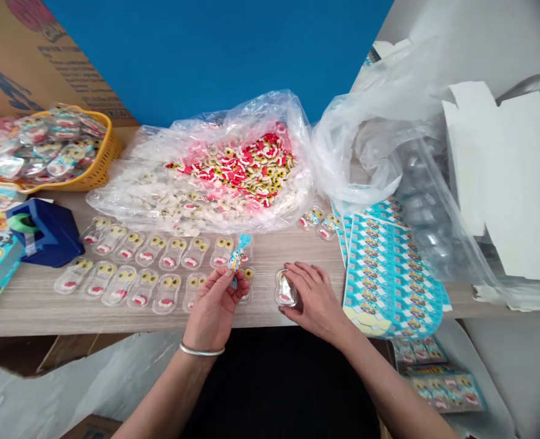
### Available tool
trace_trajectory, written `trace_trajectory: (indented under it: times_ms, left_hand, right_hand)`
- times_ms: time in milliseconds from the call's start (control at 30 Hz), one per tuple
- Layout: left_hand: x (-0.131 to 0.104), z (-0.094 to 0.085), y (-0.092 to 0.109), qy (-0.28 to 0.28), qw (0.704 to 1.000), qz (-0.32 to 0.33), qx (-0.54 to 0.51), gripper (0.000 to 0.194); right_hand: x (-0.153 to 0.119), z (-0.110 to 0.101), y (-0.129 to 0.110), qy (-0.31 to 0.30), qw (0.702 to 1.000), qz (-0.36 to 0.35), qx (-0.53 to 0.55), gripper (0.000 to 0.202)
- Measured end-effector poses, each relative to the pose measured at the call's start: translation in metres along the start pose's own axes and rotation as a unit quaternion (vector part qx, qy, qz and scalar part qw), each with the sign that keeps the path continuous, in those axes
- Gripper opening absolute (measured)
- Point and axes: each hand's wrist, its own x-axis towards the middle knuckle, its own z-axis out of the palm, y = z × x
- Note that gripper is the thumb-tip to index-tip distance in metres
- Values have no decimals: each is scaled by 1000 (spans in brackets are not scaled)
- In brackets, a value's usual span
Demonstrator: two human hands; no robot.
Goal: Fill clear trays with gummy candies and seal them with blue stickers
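My left hand (217, 299) pinches a small blue printed label (237, 255) between thumb and fingers, above the right end of two rows of clear plastic shells. Each shell (167, 294) shows yellow eye pieces and a red-and-white mouth piece. My right hand (313, 299) rests on the table with its fingers around a clear shell (286, 288), thumb at the lower edge and fingertips at the top. Behind the rows lies an open clear bag (233, 171) of loose red, white and yellow pieces.
Sheets of blue labels (380, 274) lie right of my right hand, near clear plastic trays (425, 213) and a white carton (493, 177). At the left stand a blue tape dispenser (50, 235) and a yellow basket (100, 164) of filled packs. Two shells (328, 227) lie beyond my right hand.
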Motion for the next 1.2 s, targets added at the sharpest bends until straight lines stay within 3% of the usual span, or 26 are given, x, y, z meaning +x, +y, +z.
trace_trajectory:
  times_ms: [300, 433, 533, 700, 767, 933, 1067, 1200]
  left_hand:
    - [-7, 19, -17, -52, 996, -19, 69, 19]
    - [-12, 20, -17, -120, 976, -59, 173, 19]
    - [-14, 22, -17, -200, 926, -85, 309, 21]
    - [-11, 27, -20, -258, 803, -66, 534, 24]
    - [-10, 27, -21, -255, 760, -34, 596, 26]
    - [-5, 32, -22, -211, 686, 66, 693, 28]
    - [2, 40, -20, -186, 624, 146, 745, 18]
    - [12, 45, -18, -170, 593, 159, 771, 35]
  right_hand:
    - [-10, -3, 0, 29, 998, 12, 51, 76]
    - [-19, -24, 8, 111, 977, 69, 166, 44]
    - [-24, -41, 9, 155, 949, 109, 254, 32]
    - [-30, -39, -4, 49, 940, 120, 316, 32]
    - [-34, -29, -9, 39, 930, 156, 332, 24]
    - [-34, -11, -13, 62, 912, 223, 338, 6]
    - [-22, -9, -12, 74, 912, 252, 314, 12]
    - [-11, -10, -10, 44, 923, 266, 276, 23]
